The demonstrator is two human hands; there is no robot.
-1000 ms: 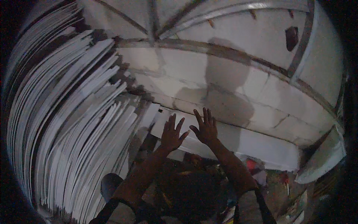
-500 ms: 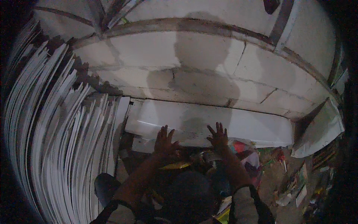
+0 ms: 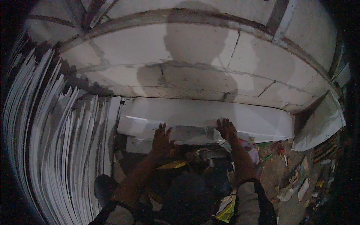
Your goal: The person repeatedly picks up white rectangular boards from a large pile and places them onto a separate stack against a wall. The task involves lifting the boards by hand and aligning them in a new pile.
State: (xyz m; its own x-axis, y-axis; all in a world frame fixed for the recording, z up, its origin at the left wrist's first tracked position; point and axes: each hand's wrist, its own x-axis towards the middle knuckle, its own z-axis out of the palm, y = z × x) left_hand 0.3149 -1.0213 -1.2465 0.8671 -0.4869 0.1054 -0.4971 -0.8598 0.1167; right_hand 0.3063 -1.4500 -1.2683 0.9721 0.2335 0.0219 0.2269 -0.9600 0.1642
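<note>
A long white panel (image 3: 240, 117) lies flat at the foot of a grey block wall (image 3: 123, 48). My left hand (image 3: 162, 139) rests flat on the panel's near edge, fingers spread. About a forearm's length to the right, my right hand (image 3: 226, 129) presses on the same edge, fingers also apart. Neither hand wraps around anything. Below the hands, my body hides the lower front of the panel and a smaller white piece (image 3: 135, 144) under it. My shadow falls on the wall above.
Many thin white sheets (image 3: 56, 150) stand on edge in a dense row along the left. A white board (image 3: 322, 120) leans at the right. Scraps and litter (image 3: 296, 185) cover the floor at lower right. My dark shoe (image 3: 103, 185) is at lower left.
Both hands have come down from the wall face to the white panel's near edge and spread further apart. The view has tilted down and shifted right.
</note>
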